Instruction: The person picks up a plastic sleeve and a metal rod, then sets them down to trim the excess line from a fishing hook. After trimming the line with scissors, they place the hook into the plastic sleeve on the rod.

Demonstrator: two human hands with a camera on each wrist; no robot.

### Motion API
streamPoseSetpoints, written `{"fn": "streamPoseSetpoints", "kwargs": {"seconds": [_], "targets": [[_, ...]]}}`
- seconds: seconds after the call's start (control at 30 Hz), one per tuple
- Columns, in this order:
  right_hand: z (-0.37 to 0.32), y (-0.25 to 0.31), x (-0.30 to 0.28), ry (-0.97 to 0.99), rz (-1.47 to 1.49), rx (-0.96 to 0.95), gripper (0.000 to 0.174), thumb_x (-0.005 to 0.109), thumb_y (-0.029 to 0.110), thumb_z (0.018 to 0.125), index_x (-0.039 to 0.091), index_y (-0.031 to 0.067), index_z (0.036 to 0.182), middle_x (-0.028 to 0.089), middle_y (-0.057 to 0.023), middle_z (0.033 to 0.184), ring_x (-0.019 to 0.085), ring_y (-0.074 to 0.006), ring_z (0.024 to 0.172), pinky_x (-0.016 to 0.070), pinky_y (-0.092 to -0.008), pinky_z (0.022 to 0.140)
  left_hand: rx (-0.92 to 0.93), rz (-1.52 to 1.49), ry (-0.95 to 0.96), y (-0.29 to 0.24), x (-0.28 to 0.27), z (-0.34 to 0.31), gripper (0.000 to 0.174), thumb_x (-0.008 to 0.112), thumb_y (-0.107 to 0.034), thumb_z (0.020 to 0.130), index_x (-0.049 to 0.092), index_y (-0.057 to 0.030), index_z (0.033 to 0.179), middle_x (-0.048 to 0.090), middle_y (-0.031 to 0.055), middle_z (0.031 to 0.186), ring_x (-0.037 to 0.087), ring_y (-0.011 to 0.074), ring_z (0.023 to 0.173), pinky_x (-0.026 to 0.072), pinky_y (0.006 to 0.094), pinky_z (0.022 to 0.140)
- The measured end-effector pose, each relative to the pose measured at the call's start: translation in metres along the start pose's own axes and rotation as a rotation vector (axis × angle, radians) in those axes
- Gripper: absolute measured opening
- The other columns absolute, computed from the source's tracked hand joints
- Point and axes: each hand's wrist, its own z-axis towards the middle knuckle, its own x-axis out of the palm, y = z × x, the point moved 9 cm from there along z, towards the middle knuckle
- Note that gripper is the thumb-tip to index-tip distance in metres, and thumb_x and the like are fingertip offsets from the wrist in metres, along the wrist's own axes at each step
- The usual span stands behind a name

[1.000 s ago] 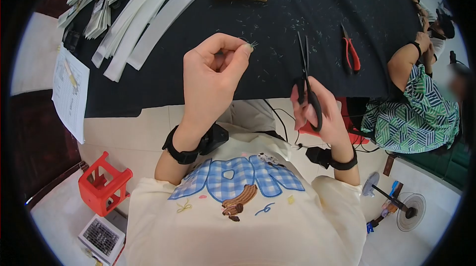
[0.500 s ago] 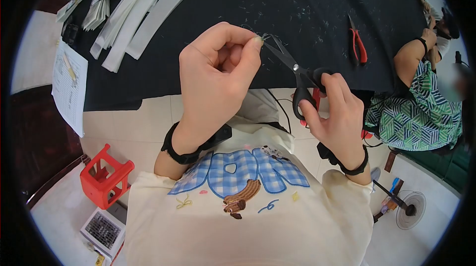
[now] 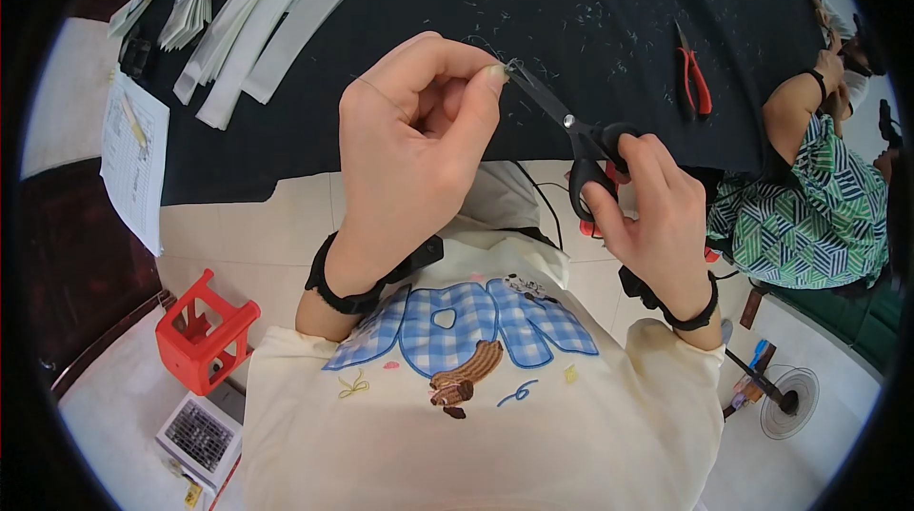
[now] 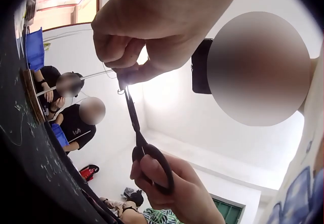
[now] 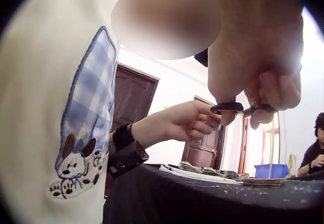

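Because the left hand pinches thread in a closed grip beside the scissors, whose handles the right hand curls round, a slip could nick skin.

Matt cloth, scissor blades seemingly metal

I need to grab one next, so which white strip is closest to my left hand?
The rightmost white strip; the others lie farther from your left hand.
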Motion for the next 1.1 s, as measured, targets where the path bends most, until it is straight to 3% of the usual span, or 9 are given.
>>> {"fn": "streamPoseSetpoints", "kwargs": {"seconds": [1.1], "targets": [[0.003, 0.013, -0.004, -0.029, -0.006, -0.088, 0.028, 0.073, 0.014, 0.063, 0.052, 0.002, 0.077, 0.044, -0.0036, 0.059, 0.044, -0.015, 0.045, 0.0332, -0.0261, 0.038, -0.005, 0.006, -0.007, -0.002, -0.004, -0.004, 0.007, 0.057, -0.001, 0.081, 0.059, 0.0053, 0.082, 0.049, -0.0021, 0.069, 0.038, -0.0001, 0.055, 0.0239, 0.0155, 0.047]]}}
